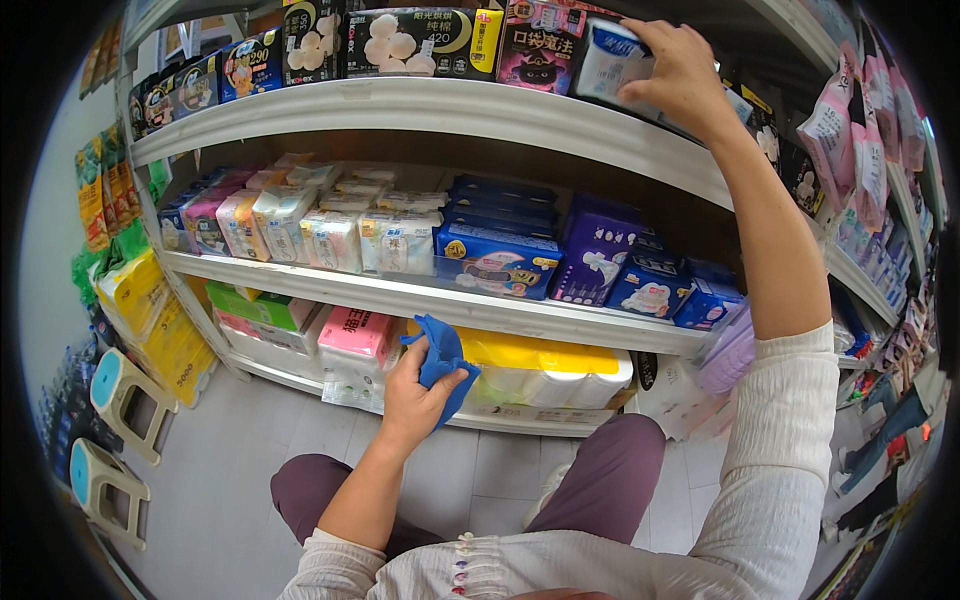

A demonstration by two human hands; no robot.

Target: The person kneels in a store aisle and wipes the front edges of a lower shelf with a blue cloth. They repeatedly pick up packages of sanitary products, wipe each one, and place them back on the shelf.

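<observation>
A crumpled blue cloth (444,367) is bunched in my left hand (411,401), in front of the bottom shelf. Up at the right, my right hand (679,79) has its thumb and fingers around a white and blue pack of sanitary pads (606,66) on the upper shelf (420,105). The pack leans a little, and its right side is hidden by the hand. Directly left of it stands a pink and black pack with a cat picture (541,49). Farther left is a wide black pack with cotton bolls (405,45).
Pad packs (491,259) line the middle shelf (420,289) behind a low clear strip. Yellow-wrapped paper rolls (551,367) fill part of the bottom shelf. Two plastic stools (135,405) (111,487) stand at left. Pink bags (832,135) hang at right; people's legs (889,427) show beyond.
</observation>
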